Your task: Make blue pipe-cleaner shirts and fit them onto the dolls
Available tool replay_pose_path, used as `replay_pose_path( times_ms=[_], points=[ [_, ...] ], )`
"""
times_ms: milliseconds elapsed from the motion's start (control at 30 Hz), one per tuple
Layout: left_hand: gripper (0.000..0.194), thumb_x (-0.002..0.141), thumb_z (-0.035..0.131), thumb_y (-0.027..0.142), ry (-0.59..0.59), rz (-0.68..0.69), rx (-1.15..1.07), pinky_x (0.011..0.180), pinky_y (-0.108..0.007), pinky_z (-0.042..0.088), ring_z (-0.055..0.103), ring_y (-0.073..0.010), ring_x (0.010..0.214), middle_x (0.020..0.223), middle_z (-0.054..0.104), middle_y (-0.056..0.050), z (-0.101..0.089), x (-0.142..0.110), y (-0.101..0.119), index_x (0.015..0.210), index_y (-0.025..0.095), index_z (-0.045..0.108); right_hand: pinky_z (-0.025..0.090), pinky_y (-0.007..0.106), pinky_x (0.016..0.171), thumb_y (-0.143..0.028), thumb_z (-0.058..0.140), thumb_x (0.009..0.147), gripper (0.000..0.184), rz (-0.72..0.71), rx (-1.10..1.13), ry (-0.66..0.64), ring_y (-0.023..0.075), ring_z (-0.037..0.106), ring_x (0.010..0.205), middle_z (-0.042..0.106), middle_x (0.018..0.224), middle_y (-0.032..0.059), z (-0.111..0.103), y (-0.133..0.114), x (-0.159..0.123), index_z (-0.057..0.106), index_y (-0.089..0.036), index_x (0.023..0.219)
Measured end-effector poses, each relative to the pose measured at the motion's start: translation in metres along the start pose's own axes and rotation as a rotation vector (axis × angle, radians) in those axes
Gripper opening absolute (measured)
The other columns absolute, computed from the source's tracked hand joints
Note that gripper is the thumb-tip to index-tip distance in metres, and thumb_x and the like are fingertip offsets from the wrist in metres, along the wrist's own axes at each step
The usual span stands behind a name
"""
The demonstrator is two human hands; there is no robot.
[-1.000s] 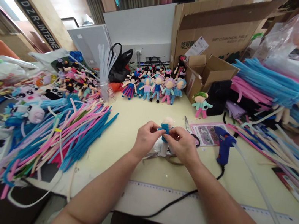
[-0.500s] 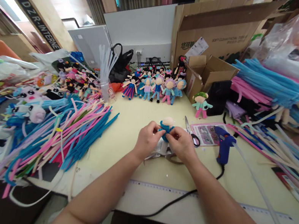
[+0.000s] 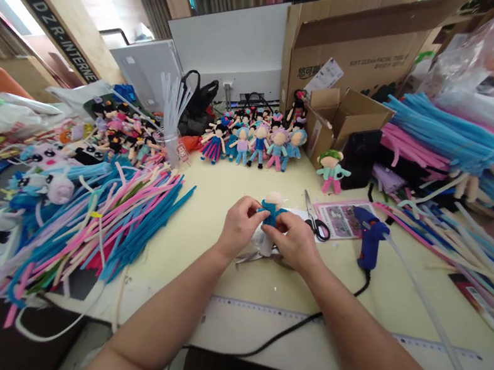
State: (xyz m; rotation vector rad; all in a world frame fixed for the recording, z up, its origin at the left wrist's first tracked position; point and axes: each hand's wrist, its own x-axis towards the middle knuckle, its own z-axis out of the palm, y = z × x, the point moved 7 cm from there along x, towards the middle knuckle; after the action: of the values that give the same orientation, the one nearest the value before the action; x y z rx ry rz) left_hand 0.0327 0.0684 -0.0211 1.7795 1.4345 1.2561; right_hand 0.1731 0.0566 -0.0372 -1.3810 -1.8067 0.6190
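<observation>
Doll (image 3: 272, 208) in blue stands upright at mid-tabletop (image 3: 200, 234), pinched between the left hand (image 3: 237, 227) and right hand (image 3: 295, 242), forearms converging. Pipe cleaners (image 3: 97, 222), finished dolls (image 3: 254, 142) and cardboard boxes (image 3: 357, 45) crowd the cluttered room.

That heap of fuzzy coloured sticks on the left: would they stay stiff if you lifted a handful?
Probably not: the fuzzy sticks already lie curved and kinked, so they likely bend. They look light, and their fuzz should grip, not slip.
</observation>
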Motion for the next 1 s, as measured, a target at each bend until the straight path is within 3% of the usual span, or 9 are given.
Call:
replay_pose_path(
  times_ms=[133, 300, 433, 733, 1000],
  points=[
    [0.012, 0.076, 0.065, 0.026, -0.105, 0.014, 0.057, 0.059, -0.024, 0.04, 0.05, -0.0111, 0.061, 0.065, 0.055, 0.004, 0.001, 0.002, -0.003, 0.073, 0.018, 0.056, 0.029, 0.026, 0.057, -0.036, 0.055, 0.075, 0.023, 0.063, 0.077, -0.044, 0.0128, 0.042, 0.061, 0.046, 0.06, -0.0022, 0.004, 0.008, 0.001, 0.044, -0.02, 0.062],
    [0.009, 0.077, 0.062, 0.016, -0.068, 0.361, 0.229, 0.08, -0.029, 0.046, 0.056, -0.0158, 0.089, 0.093, 0.059, -0.004, -0.005, -0.001, 0.023, 0.079, 0.018, 0.054, 0.03, 0.024, 0.053, -0.042, 0.052, 0.075, 0.024, 0.138, 0.301, -0.137, 0.0114, 0.04, 0.058, 0.044, 0.061, -0.0031, 0.01, 0.017, 0.002, 0.049, -0.019, 0.067],
    [0.009, 0.079, 0.058, 0.014, -0.053, 0.491, 0.353, 0.085, -0.032, 0.046, 0.056, -0.0182, 0.095, 0.098, 0.06, -0.006, -0.001, -0.007, 0.032, 0.08, 0.019, 0.05, 0.029, 0.023, 0.052, -0.044, 0.053, 0.073, 0.026, 0.152, 0.326, -0.16, 0.0105, 0.038, 0.057, 0.042, 0.06, -0.0036, 0.011, 0.015, 0.001, 0.048, -0.019, 0.066],
    [0.005, 0.083, 0.055, 0.017, 0.033, 0.6, 0.593, 0.077, -0.031, 0.043, 0.058, -0.0178, 0.088, 0.099, 0.063, -0.006, 0.004, -0.015, 0.04, 0.082, 0.019, 0.05, 0.024, 0.022, 0.048, -0.036, 0.053, 0.067, 0.024, 0.195, 0.352, -0.182, 0.0081, 0.032, 0.053, 0.035, 0.055, -0.0059, 0.008, 0.012, 0.001, 0.039, -0.02, 0.058],
    [0.005, 0.085, 0.053, 0.019, -0.024, 0.56, 0.587, 0.081, -0.033, 0.037, 0.06, -0.0164, 0.09, 0.095, 0.066, -0.003, 0.006, -0.013, 0.035, 0.083, 0.019, 0.049, 0.025, 0.023, 0.05, -0.038, 0.051, 0.068, 0.025, 0.186, 0.273, -0.183, 0.0088, 0.033, 0.054, 0.034, 0.055, -0.0056, 0.009, 0.012, 0.001, 0.037, -0.02, 0.057]
  ],
)
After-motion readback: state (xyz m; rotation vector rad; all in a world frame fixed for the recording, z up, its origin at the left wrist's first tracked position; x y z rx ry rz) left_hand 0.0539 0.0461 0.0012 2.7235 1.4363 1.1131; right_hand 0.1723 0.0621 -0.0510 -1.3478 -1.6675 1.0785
